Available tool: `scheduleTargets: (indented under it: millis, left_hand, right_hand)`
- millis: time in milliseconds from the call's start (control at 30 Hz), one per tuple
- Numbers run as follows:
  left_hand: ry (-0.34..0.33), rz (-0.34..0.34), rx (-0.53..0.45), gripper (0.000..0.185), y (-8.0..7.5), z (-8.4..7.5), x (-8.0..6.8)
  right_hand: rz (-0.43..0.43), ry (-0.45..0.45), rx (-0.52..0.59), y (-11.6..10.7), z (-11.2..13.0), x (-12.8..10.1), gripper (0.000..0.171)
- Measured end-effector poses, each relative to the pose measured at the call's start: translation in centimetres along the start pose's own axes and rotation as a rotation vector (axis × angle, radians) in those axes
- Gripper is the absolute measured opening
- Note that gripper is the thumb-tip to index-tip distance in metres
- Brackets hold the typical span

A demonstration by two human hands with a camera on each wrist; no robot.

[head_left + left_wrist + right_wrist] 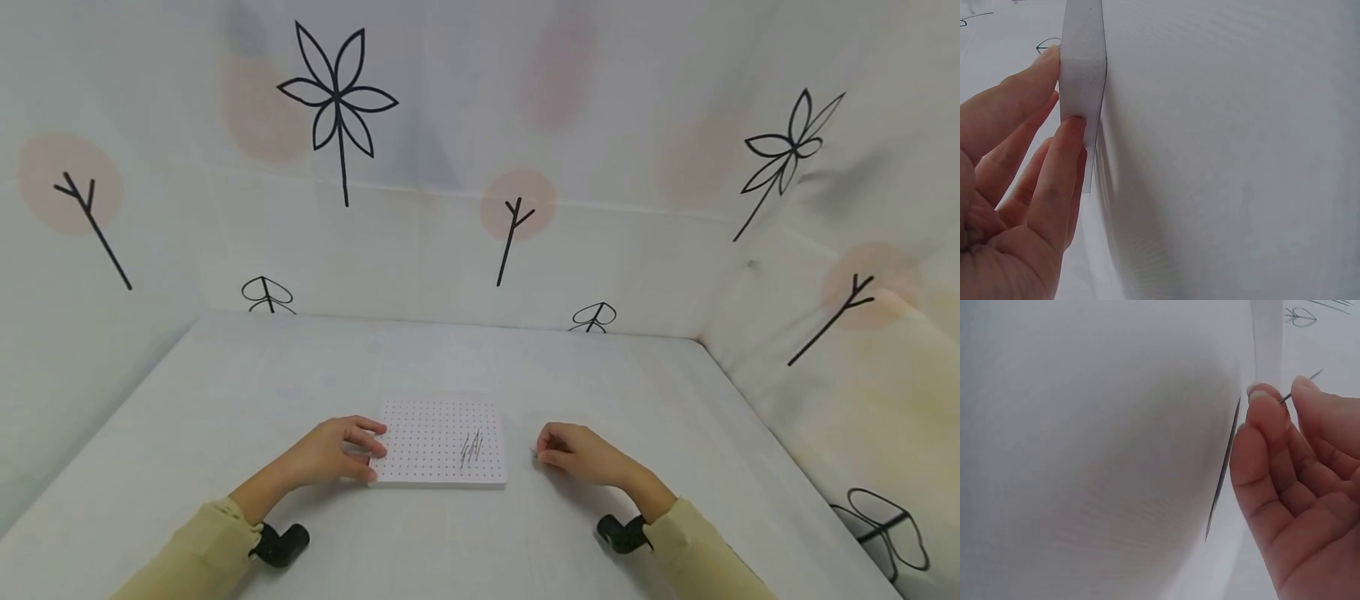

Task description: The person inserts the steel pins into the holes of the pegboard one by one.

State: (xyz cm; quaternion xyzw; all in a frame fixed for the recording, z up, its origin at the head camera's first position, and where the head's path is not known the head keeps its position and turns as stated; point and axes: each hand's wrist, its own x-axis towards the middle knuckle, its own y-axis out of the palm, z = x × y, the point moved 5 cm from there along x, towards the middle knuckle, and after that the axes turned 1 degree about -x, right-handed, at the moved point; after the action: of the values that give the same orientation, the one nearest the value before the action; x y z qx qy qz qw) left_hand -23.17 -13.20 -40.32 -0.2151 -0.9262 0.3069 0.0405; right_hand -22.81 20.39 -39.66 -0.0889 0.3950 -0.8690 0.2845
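A white board point(420, 437) with rows of small holes sits on the table. Several thin needle-like pins point(472, 449) show slanted on its right part; whether they stand in holes I cannot tell. My left hand point(337, 450) rests on the board's left edge, fingers spread and loosely bent. Up close in the left wrist view, its thumb and fingers touch the board's edge point(1082, 87). Right of the board, my right hand point(579, 454) pinches a thin metal needle point(1316, 374) between thumb and index finger. Beside that hand another dark needle point(1222, 469) lies on the table.
A white cloth covers the table point(337, 358). White fabric walls point(442, 242) with printed flowers and twigs rise at the back and sides. Black wrist-camera mounts point(281, 546) hang at both sleeves, close above the tabletop.
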Motion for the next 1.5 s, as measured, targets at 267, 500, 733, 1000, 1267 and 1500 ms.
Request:
scheduleTargets:
  millis: [267,500,733,1000,1267,1500]
  left_hand:
    - [0.012,0.005,0.007,0.023,0.0,0.1,0.1]
    - [0.0,0.002,0.01,0.023,0.0,0.1,0.0]
    - [0.012,0.006,0.003,0.024,0.0,0.0,0.0]
    - [0.006,0.006,0.008,0.023,0.0,0.0,0.0]
    - [0.008,0.009,0.012,0.023,-0.1,0.0,0.0]
    - [0.027,0.021,0.006,0.025,-0.1,0.1,0.0]
  right_hand:
    - [-0.061,-0.027,0.073,-0.1,0.5,0.4,0.005]
    - [-0.132,-0.007,0.182,0.2,1.2,0.9,0.008]
    - [-0.146,-0.01,0.236,0.2,4.4,0.7,0.007]
    - [-0.151,-0.041,0.284,1.4,2.9,1.8,0.008]
    - [-0.167,-0.098,0.255,1.3,6.1,1.7,0.008]
    - [-0.186,-0.159,0.223,1.3,8.0,1.7,0.006]
